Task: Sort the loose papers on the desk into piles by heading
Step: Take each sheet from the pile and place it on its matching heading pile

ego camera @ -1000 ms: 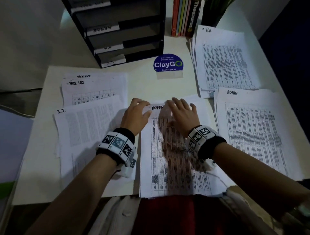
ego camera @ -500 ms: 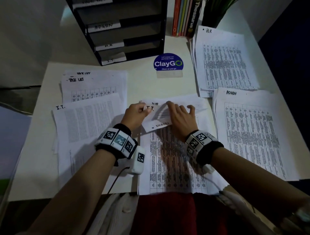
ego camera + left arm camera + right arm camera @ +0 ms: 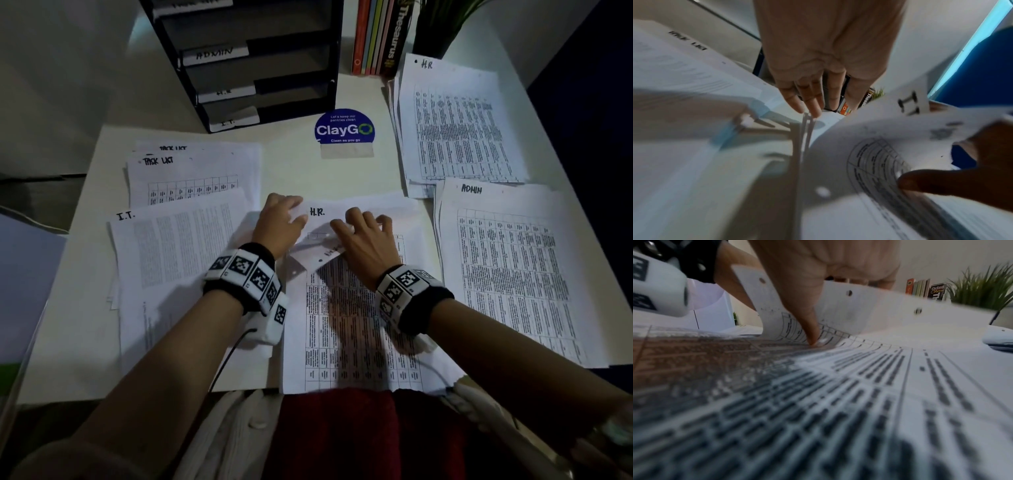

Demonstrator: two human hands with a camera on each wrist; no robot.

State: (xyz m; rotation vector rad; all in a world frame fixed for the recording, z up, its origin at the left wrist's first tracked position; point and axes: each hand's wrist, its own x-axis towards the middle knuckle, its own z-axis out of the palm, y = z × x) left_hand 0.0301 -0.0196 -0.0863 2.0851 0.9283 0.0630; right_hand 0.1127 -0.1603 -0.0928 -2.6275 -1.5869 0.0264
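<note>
An unsorted stack of printed sheets [image 3: 359, 325] lies in front of me at the desk's near edge. Its top sheets [image 3: 318, 257] are curled back toward me, and a sheet headed H.R. [image 3: 322, 212] shows beneath them. My right hand [image 3: 366, 233] holds the curled sheets [image 3: 869, 308], with its thumb [image 3: 813, 340] pressed on the page and its fingers over the fold. My left hand [image 3: 281, 219] is at the stack's far left corner, where straight fingertips [image 3: 807, 110] touch the sheet edges.
Sorted piles lie around the stack: TASK LIST [image 3: 191, 171] at the back left, I.T. [image 3: 178, 246] on the left, H.R. [image 3: 455, 120] at the back right and ADMIN [image 3: 513, 274] on the right. Behind stand a black labelled letter tray [image 3: 257, 68], a ClayGo sign [image 3: 344, 132], books [image 3: 380, 37] and a plant [image 3: 442, 24].
An ADMIN sheet lay flat on top; its top edge and that of the I.T. sheet under it have been curled back toward me, and an H.R. sheet now shows.
</note>
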